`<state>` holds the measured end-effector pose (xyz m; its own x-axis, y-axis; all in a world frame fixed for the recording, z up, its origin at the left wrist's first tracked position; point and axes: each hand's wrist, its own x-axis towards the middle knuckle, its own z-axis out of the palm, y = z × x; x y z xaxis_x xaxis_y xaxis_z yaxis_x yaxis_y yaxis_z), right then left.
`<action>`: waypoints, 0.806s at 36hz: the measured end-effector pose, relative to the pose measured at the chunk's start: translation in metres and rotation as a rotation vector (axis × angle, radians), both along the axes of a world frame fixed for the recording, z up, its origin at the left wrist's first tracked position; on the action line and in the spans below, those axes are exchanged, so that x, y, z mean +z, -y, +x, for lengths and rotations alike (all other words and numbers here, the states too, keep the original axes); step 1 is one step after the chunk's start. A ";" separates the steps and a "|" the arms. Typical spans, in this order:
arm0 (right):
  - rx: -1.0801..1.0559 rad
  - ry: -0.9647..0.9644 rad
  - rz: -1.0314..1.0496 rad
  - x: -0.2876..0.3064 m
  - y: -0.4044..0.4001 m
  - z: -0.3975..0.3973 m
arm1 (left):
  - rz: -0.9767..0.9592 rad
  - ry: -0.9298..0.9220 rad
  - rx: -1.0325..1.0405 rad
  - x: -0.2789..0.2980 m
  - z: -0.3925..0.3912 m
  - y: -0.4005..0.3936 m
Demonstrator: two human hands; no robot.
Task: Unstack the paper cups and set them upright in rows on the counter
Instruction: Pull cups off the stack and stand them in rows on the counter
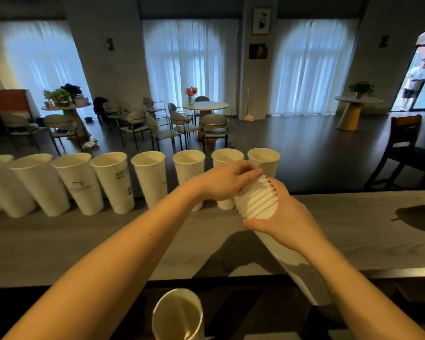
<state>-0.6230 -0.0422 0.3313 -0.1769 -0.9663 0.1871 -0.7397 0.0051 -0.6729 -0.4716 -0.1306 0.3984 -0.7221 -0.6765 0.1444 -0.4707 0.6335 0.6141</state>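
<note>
A stack of white paper cups (258,202) is held tilted over the grey counter (84,241), its ringed rims pointing away from me. My right hand (287,217) wraps around the stack just below the rims. My left hand (228,180) is closed over the top cup of the stack, fingers on its rim. Along the counter's far edge stands a row of several upright white cups (113,182), running from the far left to behind my hands. The lower part of the stack passes under my right forearm.
Another open paper cup (179,315) sits below the counter's near edge at the bottom of the view. Beyond the counter lie a dark floor, round tables and chairs (206,126), and a wooden chair (402,148) at right. A person stands at the far right doorway.
</note>
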 end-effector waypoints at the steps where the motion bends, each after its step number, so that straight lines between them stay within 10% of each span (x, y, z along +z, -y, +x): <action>1: 0.014 -0.007 0.002 0.002 0.003 0.015 | 0.000 0.020 -0.002 0.002 0.017 -0.005; 29: 0.453 -0.027 0.063 0.003 0.075 0.478 | 0.229 -0.101 0.355 -0.012 0.509 -0.015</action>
